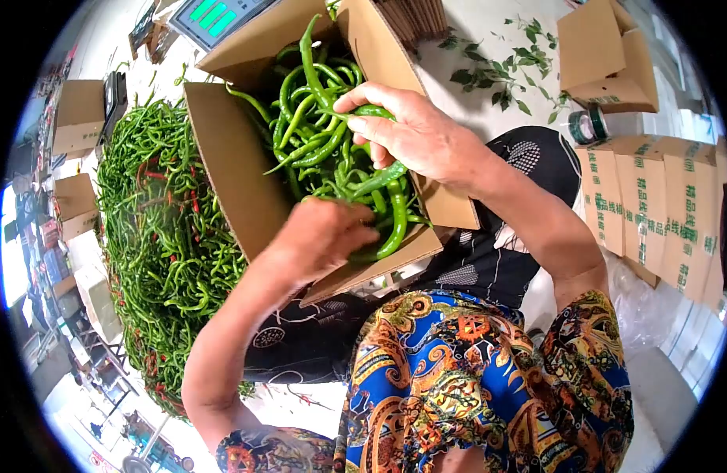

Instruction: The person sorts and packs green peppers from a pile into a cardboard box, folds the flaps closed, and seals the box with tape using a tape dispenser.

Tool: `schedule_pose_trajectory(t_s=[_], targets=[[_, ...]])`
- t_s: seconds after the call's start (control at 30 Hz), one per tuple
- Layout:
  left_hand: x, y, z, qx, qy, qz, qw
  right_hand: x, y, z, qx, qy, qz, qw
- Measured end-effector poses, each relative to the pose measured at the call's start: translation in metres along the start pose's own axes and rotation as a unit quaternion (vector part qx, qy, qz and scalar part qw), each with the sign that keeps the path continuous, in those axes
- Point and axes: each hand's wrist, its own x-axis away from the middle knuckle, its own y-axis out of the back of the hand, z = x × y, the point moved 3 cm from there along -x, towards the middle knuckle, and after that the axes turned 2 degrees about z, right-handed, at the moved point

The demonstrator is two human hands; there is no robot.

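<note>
An open cardboard box (213, 158) stands tilted in front of me, holding many long green chili peppers (300, 146). My right hand (426, 134) is over its right side, with thumb and fingers closed around green chili peppers; a pepper stem shows at the fingertips. My left hand (324, 236) is at the near side of the box, low over the peppers there. Its fingers curl downward and are smeared by motion, so whether they grip a pepper is unclear. A curved green chili pepper (398, 217) lies just right of that hand.
A large heap of green chili peppers (166, 252) with some red ones lies left of the box. Behind stands a scale with a lit display (213, 16). Leafy stems (505, 71) are scattered at the back right, near an open carton (604, 59) and stacked printed cartons (647, 197).
</note>
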Motion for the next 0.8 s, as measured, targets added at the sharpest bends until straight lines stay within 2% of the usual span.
schedule_pose_trajectory(t_s=[0.03,0.1,0.17,0.2,0.3,0.37,0.4,0.43,0.47,0.5,0.53,0.63,0.67,0.7,0.8], targets=[[0.007,0.024,-0.014,0.061,0.007,-0.040,0.997,0.000,-0.001,-0.001,0.045,0.008,0.016,0.999],[0.024,0.058,-0.028,0.040,0.089,-0.146,0.984,-0.001,-0.002,-0.002,0.136,0.026,0.046,0.989],[0.036,0.080,-0.031,0.007,0.155,-0.156,0.975,0.000,-0.004,-0.005,0.181,0.046,0.054,0.981],[0.041,0.078,-0.023,0.024,0.149,-0.167,0.974,-0.001,-0.006,-0.010,0.180,0.057,0.046,0.981],[0.043,0.054,0.000,-0.152,0.114,-0.106,0.976,-0.002,-0.004,-0.010,0.168,0.078,0.030,0.982],[0.039,0.029,0.016,-0.161,0.103,-0.059,0.980,-0.003,-0.006,-0.010,0.134,0.100,0.024,0.986],[0.035,0.011,0.026,-0.180,0.109,-0.003,0.978,-0.001,-0.012,-0.004,0.154,-0.033,0.057,0.986],[0.030,-0.005,0.031,-0.201,0.115,0.052,0.971,-0.002,-0.021,-0.005,0.221,-0.073,0.126,0.964],[0.027,-0.013,0.032,-0.244,0.136,0.074,0.957,-0.003,-0.024,-0.022,0.328,0.045,0.148,0.932],[0.024,-0.019,0.028,-0.285,0.155,0.097,0.941,-0.001,-0.030,-0.026,0.427,0.158,0.165,0.875],[0.025,-0.019,0.019,-0.298,0.139,0.044,0.943,0.001,-0.025,-0.028,0.444,0.197,0.117,0.866],[0.028,0.000,-0.025,-0.370,0.034,-0.068,0.926,-0.007,-0.010,-0.014,0.277,0.027,0.084,0.957],[0.028,0.006,-0.036,-0.390,0.007,-0.091,0.916,-0.004,-0.008,-0.007,0.112,-0.030,0.073,0.991],[0.027,0.004,-0.036,-0.337,0.006,-0.054,0.940,-0.004,-0.006,-0.006,0.039,-0.036,0.074,0.996],[0.016,-0.010,-0.026,-0.161,-0.020,0.038,0.986,-0.006,-0.001,0.005,-0.032,0.022,0.053,0.998]])
